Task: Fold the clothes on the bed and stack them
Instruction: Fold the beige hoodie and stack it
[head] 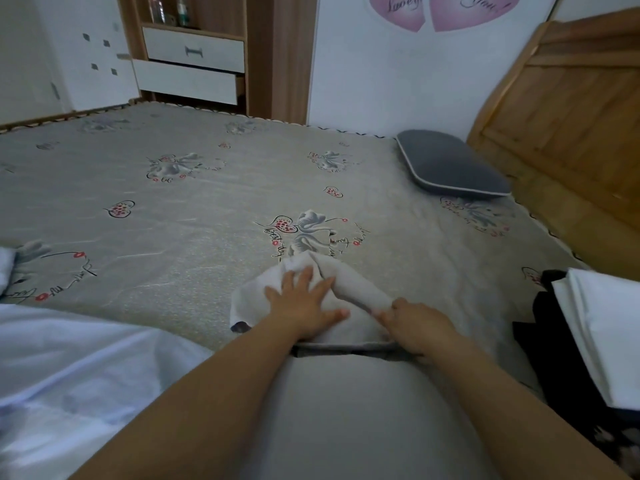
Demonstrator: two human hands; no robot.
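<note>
I have a small pale-grey soft cloth garment (311, 292) lying on the near middle of the grey flower-printed bed sheet (173, 209), just beyond my own grey-clad front; my left hand (304, 306) lies flat on it with fingers straight and spread, pressing the left part down so that the cloth does not slide while the other side is turned over; my right hand (412, 323) has its fingers curled and pinching the near right edge of the garment, where a flap is rolled up and inward towards the left hand; I judge this to be a fold half made, the flap raised but not yet laid flat.

To the near right, at the bed's edge, rests a white folded cloth (606, 323) on top of a black folded garment (550, 341); I take this for the stack, kept close to the right hand so that each finished piece travels only a little way; to the near left a loose pale-blue garment (69, 358) spreads unfolded, probably waiting its turn, and a further bit of pale-blue cloth (5, 268) shows at the far left edge.

A dark-grey pillow (450, 164) sits at the far right by the wooden headboard (571, 109), well apart from the work; the next move calls for laying the flap across and smoothing it.
</note>
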